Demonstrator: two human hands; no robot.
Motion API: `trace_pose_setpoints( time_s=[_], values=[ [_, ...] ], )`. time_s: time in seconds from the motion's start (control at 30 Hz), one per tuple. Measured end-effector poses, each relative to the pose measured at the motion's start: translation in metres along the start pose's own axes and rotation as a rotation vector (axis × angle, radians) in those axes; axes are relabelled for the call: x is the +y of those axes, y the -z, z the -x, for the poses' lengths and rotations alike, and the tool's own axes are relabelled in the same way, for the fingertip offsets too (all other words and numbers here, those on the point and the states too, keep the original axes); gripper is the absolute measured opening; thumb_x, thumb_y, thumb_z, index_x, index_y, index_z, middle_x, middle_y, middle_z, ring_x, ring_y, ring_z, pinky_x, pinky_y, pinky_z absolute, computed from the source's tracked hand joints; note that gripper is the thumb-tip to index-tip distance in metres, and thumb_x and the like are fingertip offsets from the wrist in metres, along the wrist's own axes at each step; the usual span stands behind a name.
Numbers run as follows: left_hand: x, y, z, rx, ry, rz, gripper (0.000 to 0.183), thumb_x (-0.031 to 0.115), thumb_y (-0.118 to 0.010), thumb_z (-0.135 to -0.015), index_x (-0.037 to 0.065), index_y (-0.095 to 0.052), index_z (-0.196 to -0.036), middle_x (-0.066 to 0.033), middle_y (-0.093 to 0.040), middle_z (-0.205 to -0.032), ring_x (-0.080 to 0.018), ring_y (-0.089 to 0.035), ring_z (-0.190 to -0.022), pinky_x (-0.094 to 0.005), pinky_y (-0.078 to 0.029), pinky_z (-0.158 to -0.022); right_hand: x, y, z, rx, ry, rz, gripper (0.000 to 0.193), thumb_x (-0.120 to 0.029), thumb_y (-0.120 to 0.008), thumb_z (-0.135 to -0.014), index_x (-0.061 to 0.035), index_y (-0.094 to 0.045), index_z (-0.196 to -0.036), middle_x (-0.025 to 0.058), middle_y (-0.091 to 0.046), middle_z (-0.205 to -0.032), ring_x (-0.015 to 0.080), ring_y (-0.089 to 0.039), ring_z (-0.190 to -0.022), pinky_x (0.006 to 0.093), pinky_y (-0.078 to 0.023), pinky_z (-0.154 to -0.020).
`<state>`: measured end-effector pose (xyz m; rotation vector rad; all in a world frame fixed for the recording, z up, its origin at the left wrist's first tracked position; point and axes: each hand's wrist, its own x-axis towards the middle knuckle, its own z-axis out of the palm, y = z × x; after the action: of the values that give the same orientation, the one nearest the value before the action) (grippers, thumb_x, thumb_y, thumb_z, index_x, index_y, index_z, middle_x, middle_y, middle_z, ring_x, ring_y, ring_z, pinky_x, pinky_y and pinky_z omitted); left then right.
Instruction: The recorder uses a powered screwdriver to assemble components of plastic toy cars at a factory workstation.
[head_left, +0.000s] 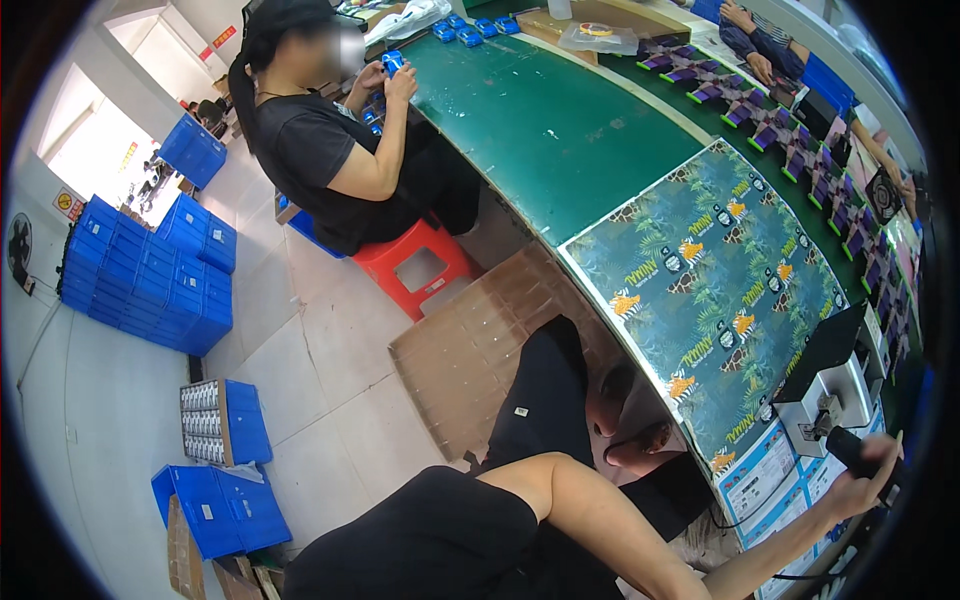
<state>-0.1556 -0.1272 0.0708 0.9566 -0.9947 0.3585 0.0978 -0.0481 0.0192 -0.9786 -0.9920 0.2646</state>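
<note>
My right hand (868, 478) is at the far right, closed round a black cylindrical handle (848, 450). This handle sits against the metal front of a small white-and-black bench machine (850, 395). Part of the hand is lost near the dark rim of the picture. My left forearm runs down to the lower edge, and the left hand is outside the picture. Under and beside the machine lie blue-and-white printed sheets (765, 480). A patterned mat with animal prints (710, 290) covers the green table (545, 140) beyond them.
A co-worker (320, 150) on a red stool (415, 265) handles a blue toy car (393, 64). Several blue cars (470, 35) stand at the table's far end. Purple-and-green pieces (770, 130) line a belt; other people's arms show behind. Blue crates (150, 275) are stacked left.
</note>
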Motion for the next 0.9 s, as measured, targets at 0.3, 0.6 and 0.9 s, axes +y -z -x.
trace_pose_setpoints(
  time_s=[0.3, 0.6, 0.9],
  values=[
    [-0.011, 0.018, 0.037, 0.101, 0.265, 0.103, 0.049, 0.033, -0.069, -0.093, -0.008, -0.059, -0.117, -0.0217, -0.067, -0.106, -0.0276, -0.063, -0.095, -0.0416, -0.05, -0.081, 0.009, 0.017, -0.007, 0.035, -0.036, -0.039, 0.021, -0.011, -0.049, -0.1, 0.0057, -0.059, -0.105, 0.008, -0.044, -0.079, 0.0154, -0.042, -0.074, 0.0288, -0.037, -0.075],
    [-0.021, 0.055, 0.145, 0.361, 0.652, -0.383, 0.053, 0.033, -0.08, -0.071, -0.006, -0.062, -0.102, -0.0236, -0.065, -0.098, -0.0348, -0.062, -0.093, -0.0418, -0.047, -0.081, 0.013, 0.023, -0.006, -0.02, -0.031, -0.014, 0.023, -0.01, -0.047, -0.1, 0.0062, -0.061, -0.105, 0.0092, -0.043, -0.081, 0.0157, -0.041, -0.077, 0.0282, -0.035, -0.074],
    [0.09, 0.011, 0.275, 0.57, 1.08, -0.619, 0.041, 0.025, -0.075, -0.078, -0.005, -0.062, -0.104, -0.0213, -0.067, -0.092, -0.036, -0.065, -0.088, -0.0438, -0.049, -0.078, 0.007, 0.017, -0.006, -0.105, -0.007, 0.001, 0.025, -0.011, -0.047, -0.1, 0.0061, -0.064, -0.108, 0.0103, -0.045, -0.078, 0.0172, -0.043, -0.074, 0.0283, -0.036, -0.072]
  ],
)
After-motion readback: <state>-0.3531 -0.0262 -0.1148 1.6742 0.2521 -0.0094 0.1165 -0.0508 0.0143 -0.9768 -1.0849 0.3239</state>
